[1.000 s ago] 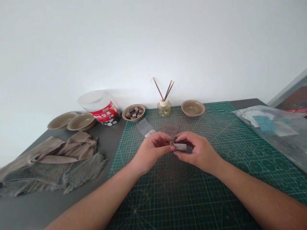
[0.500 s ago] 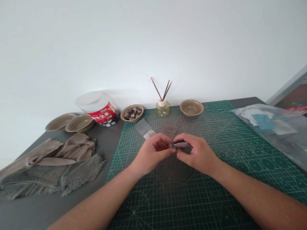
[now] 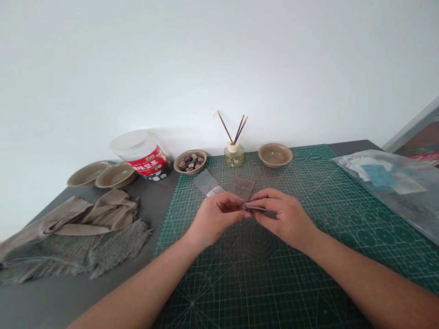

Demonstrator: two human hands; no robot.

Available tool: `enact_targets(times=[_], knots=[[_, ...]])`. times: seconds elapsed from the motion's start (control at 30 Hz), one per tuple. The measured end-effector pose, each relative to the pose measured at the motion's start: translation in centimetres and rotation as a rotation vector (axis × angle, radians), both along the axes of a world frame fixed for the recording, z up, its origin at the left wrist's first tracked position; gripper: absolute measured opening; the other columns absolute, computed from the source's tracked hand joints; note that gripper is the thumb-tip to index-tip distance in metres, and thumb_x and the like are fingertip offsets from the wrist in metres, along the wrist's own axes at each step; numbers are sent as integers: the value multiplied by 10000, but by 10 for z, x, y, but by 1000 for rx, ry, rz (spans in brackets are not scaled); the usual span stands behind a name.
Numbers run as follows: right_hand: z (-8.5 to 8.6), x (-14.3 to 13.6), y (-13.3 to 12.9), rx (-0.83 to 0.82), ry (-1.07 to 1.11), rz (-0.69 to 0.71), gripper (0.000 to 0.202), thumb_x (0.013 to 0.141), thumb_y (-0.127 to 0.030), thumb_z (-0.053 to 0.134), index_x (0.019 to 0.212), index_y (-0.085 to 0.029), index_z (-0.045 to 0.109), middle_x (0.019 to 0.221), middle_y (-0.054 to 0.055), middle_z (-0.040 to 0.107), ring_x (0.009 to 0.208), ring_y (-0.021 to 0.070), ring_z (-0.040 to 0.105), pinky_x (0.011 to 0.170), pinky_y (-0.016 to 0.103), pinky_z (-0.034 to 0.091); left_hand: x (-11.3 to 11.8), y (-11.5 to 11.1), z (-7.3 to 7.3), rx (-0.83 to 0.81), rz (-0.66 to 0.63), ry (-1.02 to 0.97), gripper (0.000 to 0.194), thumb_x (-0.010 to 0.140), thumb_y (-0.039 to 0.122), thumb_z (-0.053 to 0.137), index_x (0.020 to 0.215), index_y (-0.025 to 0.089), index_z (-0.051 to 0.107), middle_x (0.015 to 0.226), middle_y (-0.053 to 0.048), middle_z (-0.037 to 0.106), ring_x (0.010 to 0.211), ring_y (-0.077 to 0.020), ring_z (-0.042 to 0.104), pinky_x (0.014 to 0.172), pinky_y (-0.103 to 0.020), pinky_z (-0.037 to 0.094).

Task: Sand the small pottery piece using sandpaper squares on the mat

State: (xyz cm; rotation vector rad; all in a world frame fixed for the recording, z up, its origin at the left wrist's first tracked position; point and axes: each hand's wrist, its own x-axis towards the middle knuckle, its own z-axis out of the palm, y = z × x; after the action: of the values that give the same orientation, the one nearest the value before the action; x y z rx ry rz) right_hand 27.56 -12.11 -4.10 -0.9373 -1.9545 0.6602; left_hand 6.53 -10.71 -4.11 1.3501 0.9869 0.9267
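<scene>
My left hand (image 3: 216,218) and my right hand (image 3: 286,215) meet over the green cutting mat (image 3: 260,278). My right fingers and thumb pinch a thin grey-brown sheet (image 3: 259,209), seen almost edge-on. At its left end my left thumb and fingertips close together on something small, mostly hidden by the fingers. Just beyond the hands lies a brown square (image 3: 242,186) with dark marks on it. To its left are a grey translucent piece (image 3: 206,182) and a paler piece (image 3: 215,190), partly covered by my left hand.
A bowl of small blocks (image 3: 183,170), a reed diffuser (image 3: 234,155) and another bowl (image 3: 275,165) stand along the wall. At left are a plastic jar (image 3: 147,165), two bowls (image 3: 85,176) and a crumpled cloth (image 3: 113,210). A clear plastic bag (image 3: 411,201) lies right.
The sheet in my right hand has turned from showing its face to nearly edge-on. My fingers have closed in slightly around it, and the view has shifted a little.
</scene>
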Motion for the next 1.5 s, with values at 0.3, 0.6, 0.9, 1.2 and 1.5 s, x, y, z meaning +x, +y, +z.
enact_targets(times=[0.3, 0.6, 0.9, 1.2, 1.5], knots=[[-2, 1, 2, -56, 1, 36, 270, 859, -119, 704, 1071, -269, 780, 1029, 14, 730, 929, 156, 690, 836, 281, 544, 0, 1, 2, 5, 10, 98, 195, 697, 207, 852, 885, 191, 805, 862, -36, 791, 820, -192, 735, 783, -285, 583], [-3, 0, -1, -92, 3, 44, 283, 863, -131, 699, 1093, -278, 778, 1031, 15, 717, 928, 153, 678, 823, 277, 537, -1, 0, 4, 5, -46, 142, 171, 732, 209, 817, 902, 202, 807, 894, -39, 791, 852, -203, 727, 800, -294, 571], [-3, 1, 0, -168, 20, 102, 254, 863, -173, 708, 1078, -285, 781, 1002, 18, 695, 905, 159, 670, 793, 283, 543, -1, -1, 8, -34, -97, 124, 197, 695, 176, 841, 887, 188, 800, 864, -35, 789, 823, -190, 724, 778, -280, 565], [1, 2, -2, -234, 39, 128, 221, 873, -176, 696, 1049, -273, 787, 969, 17, 674, 865, 152, 659, 735, 266, 526, -2, -1, 7, -86, -152, 73, 193, 700, 191, 838, 887, 174, 791, 862, -44, 792, 811, -189, 735, 785, -290, 576], [-3, -2, 2, -5, 46, -97, 242, 886, -155, 659, 1083, -246, 765, 1058, 49, 708, 964, 190, 682, 875, 328, 555, 7, -4, -2, -5, 74, -38, 194, 719, 155, 784, 884, 150, 681, 874, -49, 771, 811, -166, 728, 801, -297, 580]])
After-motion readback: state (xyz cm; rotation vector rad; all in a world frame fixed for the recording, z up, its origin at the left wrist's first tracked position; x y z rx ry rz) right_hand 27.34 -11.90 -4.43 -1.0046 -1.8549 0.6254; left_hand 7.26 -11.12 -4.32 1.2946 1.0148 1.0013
